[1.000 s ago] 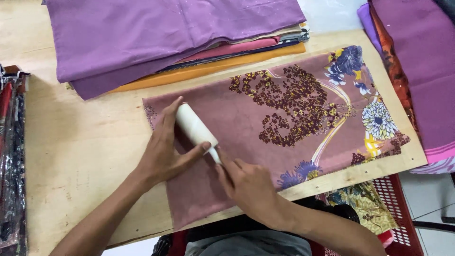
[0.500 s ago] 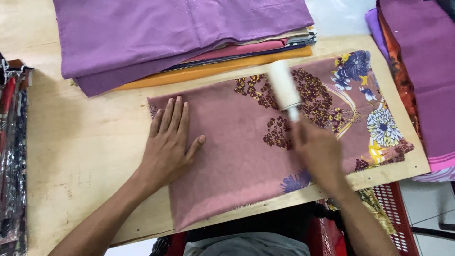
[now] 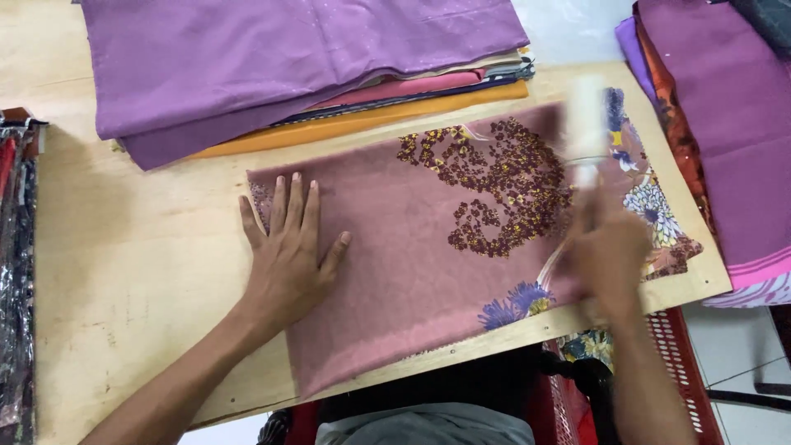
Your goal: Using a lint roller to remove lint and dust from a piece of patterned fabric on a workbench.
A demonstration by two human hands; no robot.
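Flat on the wooden table [image 3: 124, 272], a mauve patterned cloth [image 3: 412, 247] lies along its near edge.
From the head view, the left hand [image 3: 284, 255] presses open-palmed on the cloth's left end; the blurred right hand [image 3: 610, 255] grips a white roller [image 3: 587, 124] near the right edge, beside a purple fabric stack [image 3: 288, 66].

Shiny clear plastic packages [image 3: 16, 272] with dark, red-streaked cloth inside lie stacked along the left edge of the tabletop [image 3: 124, 272]. No labels, signs or screens show.
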